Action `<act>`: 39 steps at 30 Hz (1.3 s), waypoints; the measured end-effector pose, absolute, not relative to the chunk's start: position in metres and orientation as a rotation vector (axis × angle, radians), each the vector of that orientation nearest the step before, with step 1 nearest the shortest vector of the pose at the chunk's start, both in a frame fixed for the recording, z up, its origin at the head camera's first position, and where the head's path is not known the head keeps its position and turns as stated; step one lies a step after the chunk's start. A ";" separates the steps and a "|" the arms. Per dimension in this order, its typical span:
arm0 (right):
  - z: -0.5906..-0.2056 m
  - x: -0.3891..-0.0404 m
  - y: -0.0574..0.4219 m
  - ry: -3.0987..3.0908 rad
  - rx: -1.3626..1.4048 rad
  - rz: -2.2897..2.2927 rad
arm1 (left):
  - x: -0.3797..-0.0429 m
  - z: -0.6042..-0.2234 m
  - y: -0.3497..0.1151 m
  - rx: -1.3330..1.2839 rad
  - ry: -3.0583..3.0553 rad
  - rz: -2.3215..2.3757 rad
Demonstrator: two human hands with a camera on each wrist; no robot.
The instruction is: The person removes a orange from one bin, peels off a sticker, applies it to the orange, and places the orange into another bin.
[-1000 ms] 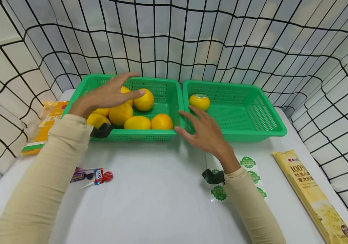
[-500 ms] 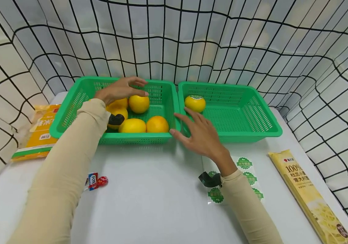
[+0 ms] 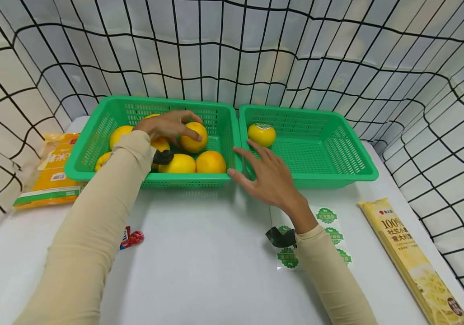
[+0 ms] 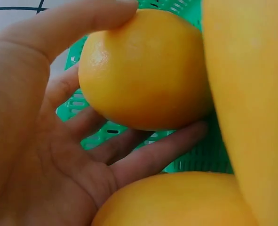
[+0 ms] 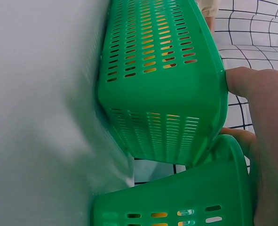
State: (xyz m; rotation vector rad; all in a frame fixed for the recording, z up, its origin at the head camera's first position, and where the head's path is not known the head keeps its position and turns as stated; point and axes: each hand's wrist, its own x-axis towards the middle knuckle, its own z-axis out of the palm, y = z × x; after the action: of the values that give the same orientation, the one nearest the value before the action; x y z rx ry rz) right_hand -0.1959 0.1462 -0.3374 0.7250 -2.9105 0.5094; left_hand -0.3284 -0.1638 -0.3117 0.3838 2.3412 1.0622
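In the left green basket (image 3: 232,131), my left hand (image 3: 166,125) holds a round orange (image 3: 194,137). The left wrist view shows the thumb over the top of this orange (image 4: 143,70) and the fingers curled beneath it. More orange-yellow fruits lie around the hand, with one (image 3: 211,162) at the near right corner and some partly hidden by the arm. My right hand (image 3: 270,178) rests over the adjoining corners of the two baskets. Its thumb touches the left basket's corner, and its fingers reach over the right basket (image 3: 321,180). Inside that basket sits a stickered yellow fruit (image 3: 262,134).
A sheet of green round stickers (image 3: 333,234) lies under my right wrist. A yellow pasta packet (image 3: 412,262) is at the right and an orange bag (image 3: 54,169) at the left. A red lollipop (image 3: 136,237) shows beside my left forearm. Black wire mesh (image 3: 219,67) encloses the table.
My left hand has gone from hovering above the fruits down into the left basket and taken hold of the orange. The right hand stays at the basket corners.
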 end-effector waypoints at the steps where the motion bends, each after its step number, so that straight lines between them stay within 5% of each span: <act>1: -0.338 -0.195 0.146 -2.911 0.725 0.509 | -0.328 -0.312 -0.164 0.383 2.342 1.065; 20: -0.339 -0.195 0.148 -2.904 0.731 0.562 | -0.304 -0.280 -0.160 0.461 2.279 1.406; 31: -0.340 -0.199 0.159 -2.921 0.711 0.556 | -0.216 -0.269 -0.159 0.632 2.238 1.631; 39: -0.334 -0.202 0.159 -2.936 0.700 0.536 | -0.150 -0.309 -0.136 0.858 1.972 1.665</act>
State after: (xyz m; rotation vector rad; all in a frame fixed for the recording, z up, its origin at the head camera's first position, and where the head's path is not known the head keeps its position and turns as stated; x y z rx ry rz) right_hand -0.2019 0.1593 -0.3344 0.6997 -2.9359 0.5360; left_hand -0.1497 -0.1361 -0.3085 0.8581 1.9718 1.6653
